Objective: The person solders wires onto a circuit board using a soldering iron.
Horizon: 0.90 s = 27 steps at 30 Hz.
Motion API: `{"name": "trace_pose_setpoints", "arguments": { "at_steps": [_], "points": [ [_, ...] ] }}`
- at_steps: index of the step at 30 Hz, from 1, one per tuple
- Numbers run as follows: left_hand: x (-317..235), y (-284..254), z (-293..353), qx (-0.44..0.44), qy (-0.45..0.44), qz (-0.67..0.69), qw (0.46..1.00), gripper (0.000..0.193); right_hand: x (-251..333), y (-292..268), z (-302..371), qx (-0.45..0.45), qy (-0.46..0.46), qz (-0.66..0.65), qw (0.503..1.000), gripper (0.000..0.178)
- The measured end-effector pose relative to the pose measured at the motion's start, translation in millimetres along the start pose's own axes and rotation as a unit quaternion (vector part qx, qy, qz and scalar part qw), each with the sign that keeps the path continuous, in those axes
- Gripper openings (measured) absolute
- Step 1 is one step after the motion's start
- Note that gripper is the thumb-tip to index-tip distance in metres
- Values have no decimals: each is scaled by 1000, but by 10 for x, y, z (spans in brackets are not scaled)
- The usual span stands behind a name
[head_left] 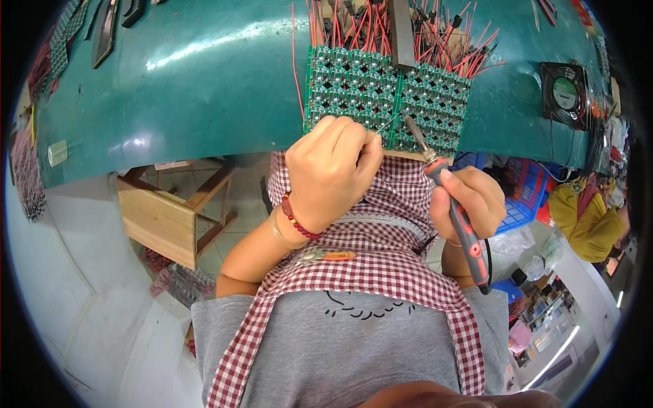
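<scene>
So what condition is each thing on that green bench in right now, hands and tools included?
Left hand: closed, pinching a thin solder wire over the board.
Right hand: gripping the soldering iron, tip on the panel.
Circuit board panel: flat at the bench edge, red wires attached along its far side.
Small fan: propped upright; spinning or not, can't tell.

Single head view, looking steeply down, close over workbench (pixel 204 88).

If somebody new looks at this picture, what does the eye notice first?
First, the green panel of small circuit boards at the near edge of the teal table, with red and black wires behind it. There the right hand points a red-and-grey soldering iron, and the left hand holds thin solder wire.
</scene>
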State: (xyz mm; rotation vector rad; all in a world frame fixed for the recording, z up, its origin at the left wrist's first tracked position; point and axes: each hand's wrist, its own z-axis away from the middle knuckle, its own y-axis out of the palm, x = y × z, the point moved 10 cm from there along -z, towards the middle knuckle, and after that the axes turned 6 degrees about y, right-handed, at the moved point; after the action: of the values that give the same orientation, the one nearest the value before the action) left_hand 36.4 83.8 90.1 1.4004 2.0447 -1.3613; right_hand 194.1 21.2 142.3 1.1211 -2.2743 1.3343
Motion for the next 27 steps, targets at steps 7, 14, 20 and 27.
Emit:
{"name": "trace_pose_setpoints", "arguments": {
  "at_steps": [7,14,20,27],
  "points": [
    [10,40,-6,7,0,-20,1000,21,18,76,-16,37,18,15,999,27],
    [-24,71,-25,19,12,-36,999,17,115,122,-27,60,28,48,997,28],
    [-14,-55,106,18,-42,-7,999,16,164,-110,70,-6,2,12,1000,26],
    [-87,-4,227,23,1,30,999,19,133,-62,148,1,3,-10,1000,25]
  ]
}}
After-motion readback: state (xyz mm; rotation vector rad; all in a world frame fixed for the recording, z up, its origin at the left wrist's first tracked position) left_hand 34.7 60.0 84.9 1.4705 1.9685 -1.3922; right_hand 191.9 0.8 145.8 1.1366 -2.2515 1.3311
